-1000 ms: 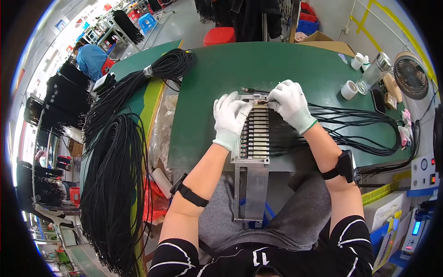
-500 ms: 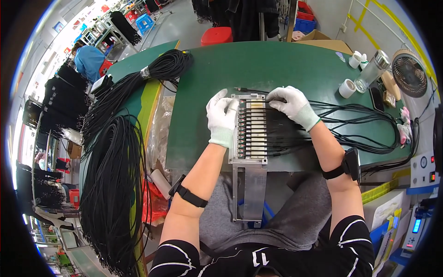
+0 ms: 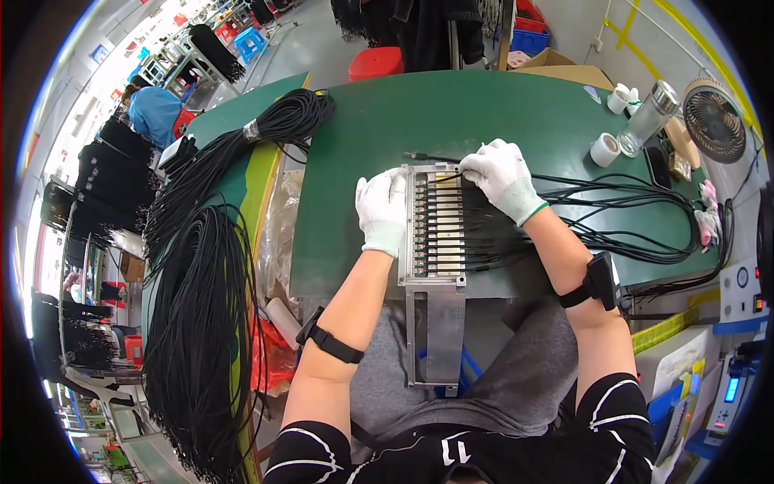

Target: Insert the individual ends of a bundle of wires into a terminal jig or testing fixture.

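A metal fixture lies on the green table in front of me, with a row of pale slots and small connector ends down its left side. Black cables run out of its right side. My right hand, white-gloved, pinches a black cable at the fixture's top slots. At the upper left edge, my gloved left hand rests its fingers against the frame, fingers loosely extended and holding nothing visible. Just beyond the fixture lies a loose cable end with a plug, its cable passing behind my right hand.
Looped black cables spread to the right. Large black cable bundles lie on the left. At the back right stand a glass bottle, a white roll, a phone and a fan. A red stool stands beyond the table.
My left hand has drawn its raised fingers down to the fixture's upper left edge. The right hand has shifted slightly left and down, with its wrist turned, still pinching the cable.
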Motion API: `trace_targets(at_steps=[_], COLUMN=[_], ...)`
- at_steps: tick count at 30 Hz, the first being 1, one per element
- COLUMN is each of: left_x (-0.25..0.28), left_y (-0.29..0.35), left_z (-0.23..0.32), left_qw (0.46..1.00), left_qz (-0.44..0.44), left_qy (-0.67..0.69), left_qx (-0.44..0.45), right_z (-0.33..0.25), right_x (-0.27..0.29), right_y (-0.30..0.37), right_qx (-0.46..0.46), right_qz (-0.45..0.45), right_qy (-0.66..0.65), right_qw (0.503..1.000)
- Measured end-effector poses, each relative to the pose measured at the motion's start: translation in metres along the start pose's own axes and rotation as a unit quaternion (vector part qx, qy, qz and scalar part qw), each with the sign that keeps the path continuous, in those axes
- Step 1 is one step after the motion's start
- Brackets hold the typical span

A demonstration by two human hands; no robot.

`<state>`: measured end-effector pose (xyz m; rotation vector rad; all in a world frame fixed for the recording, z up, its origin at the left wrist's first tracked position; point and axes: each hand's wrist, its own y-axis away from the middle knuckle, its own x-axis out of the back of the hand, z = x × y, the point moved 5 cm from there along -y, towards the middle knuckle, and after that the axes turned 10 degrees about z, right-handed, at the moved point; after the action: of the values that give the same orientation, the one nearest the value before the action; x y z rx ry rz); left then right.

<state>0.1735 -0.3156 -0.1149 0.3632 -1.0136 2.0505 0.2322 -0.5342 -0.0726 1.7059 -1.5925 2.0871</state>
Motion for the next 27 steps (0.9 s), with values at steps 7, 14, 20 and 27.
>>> trace_targets(at_steps=[7, 14, 20, 27], left_x=[-0.003, -0.009, -0.013, 0.002], left_y=[0.0, 0.011, 0.004, -0.011], left_z=[0.005, 0.045, 0.039, 0.002], left_qw=[0.999, 0.956, 0.968, 0.995], left_qz=[-0.048, -0.075, -0.04, 0.089], left_qy=[0.022, -0.169, -0.123, 0.016], left_qx=[0.004, -0.227, -0.215, -0.041], right_z=[-0.005, 0.002, 0.031, 0.029], right_x=[0.0, 0.003, -0.016, 0.015], right_y=[0.0, 0.001, 0.0, -0.01], right_qx=[-0.01, -0.028, -0.067, -0.03], right_qz=[-0.003, 0.05, 0.035, 0.037], right_qy=[-0.01, -0.004, 0.097, -0.082], right_qw=[1.0, 0.998, 0.992, 0.995])
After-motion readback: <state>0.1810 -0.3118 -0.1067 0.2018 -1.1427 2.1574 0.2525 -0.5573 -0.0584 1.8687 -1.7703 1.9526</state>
